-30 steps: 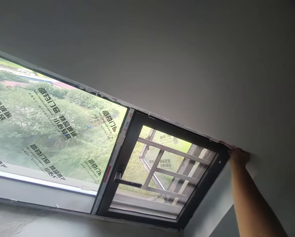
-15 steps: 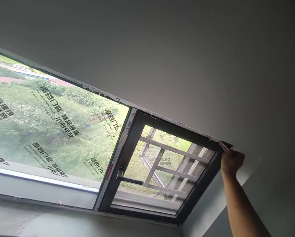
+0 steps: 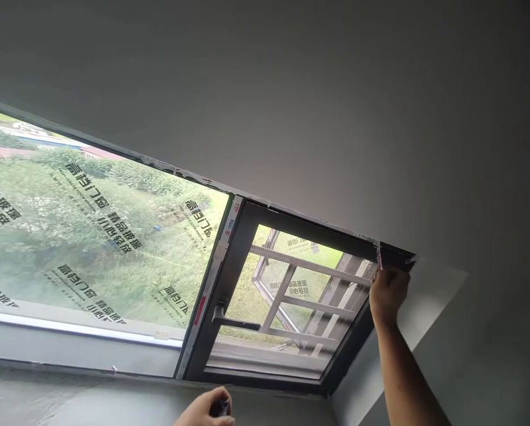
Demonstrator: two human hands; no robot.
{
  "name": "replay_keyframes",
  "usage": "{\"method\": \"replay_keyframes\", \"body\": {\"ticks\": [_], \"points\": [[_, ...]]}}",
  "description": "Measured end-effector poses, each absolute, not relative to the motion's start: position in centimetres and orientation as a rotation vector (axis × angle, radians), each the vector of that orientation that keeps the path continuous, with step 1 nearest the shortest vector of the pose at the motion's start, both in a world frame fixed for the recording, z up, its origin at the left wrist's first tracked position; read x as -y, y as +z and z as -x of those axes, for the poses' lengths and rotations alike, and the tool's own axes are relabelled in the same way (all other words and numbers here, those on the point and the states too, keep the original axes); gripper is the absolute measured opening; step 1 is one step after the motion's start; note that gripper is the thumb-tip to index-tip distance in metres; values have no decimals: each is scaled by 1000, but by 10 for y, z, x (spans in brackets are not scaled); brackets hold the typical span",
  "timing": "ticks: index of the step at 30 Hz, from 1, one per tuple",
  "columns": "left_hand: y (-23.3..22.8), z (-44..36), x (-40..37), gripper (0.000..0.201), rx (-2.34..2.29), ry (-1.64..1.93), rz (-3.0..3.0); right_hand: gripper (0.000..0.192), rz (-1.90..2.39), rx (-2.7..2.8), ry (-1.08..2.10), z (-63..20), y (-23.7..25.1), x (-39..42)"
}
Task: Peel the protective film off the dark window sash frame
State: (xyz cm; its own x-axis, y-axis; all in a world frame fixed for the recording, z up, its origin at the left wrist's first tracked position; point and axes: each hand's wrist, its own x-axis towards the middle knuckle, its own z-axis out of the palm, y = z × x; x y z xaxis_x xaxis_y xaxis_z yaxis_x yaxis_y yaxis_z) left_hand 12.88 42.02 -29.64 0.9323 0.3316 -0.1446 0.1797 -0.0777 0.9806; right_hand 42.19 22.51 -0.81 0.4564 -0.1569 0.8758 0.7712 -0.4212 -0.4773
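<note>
Grey ceiling [image 3: 291, 89] above one window wall with two panes: one fixed pane [image 3: 91, 231] covered in printed film, and one dark-framed casement [image 3: 291, 296] bearing one handle [image 3: 233, 321]. One right hand [image 3: 388, 293] is raised to the casement's upper right corner, fingers pinched on one thin strip of protective tape [image 3: 379, 255] hanging from the frame. One left hand [image 3: 206, 411], at the lower edge, is curled around one small dark object [image 3: 220, 407], too hidden to identify.

left hand [image 3: 206, 411]: cut by bottom edge | held dark item: unclear
</note>
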Motion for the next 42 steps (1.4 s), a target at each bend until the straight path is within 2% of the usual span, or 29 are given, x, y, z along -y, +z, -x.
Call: {"method": "replay_keyframes", "body": {"ticks": [6,12,20,24,28,31,35,42], "points": [[-201,-153,-426,23,-263,286,-1619,12,1628,667,-1036,-380,-29,-249],[-95,-184,-422,40,-143,442,-1702,9,1506,733,-910,-321,-44,-271],[-22,-224,-415,59,-148,518,-1739,3,1525,946,-889,-267,-98,-295],[-9,-222,-420,57,-268,592,-2067,6,1505,1099,-833,-240,-126,-310],[-14,-194,-427,36,-304,676,-2249,14,1413,1234,-772,-205,-139,-321],[-25,-159,-441,29,-307,775,-2305,17,1342,1385,-632,-184,-147,-321],[-40,-104,-473,25,-433,782,-2295,19,1319,1405,-411,-175,-154,-318],[-60,-9,-521,30,-738,756,-2272,10,1393,1426,-376,-198,-138,-341]]}}
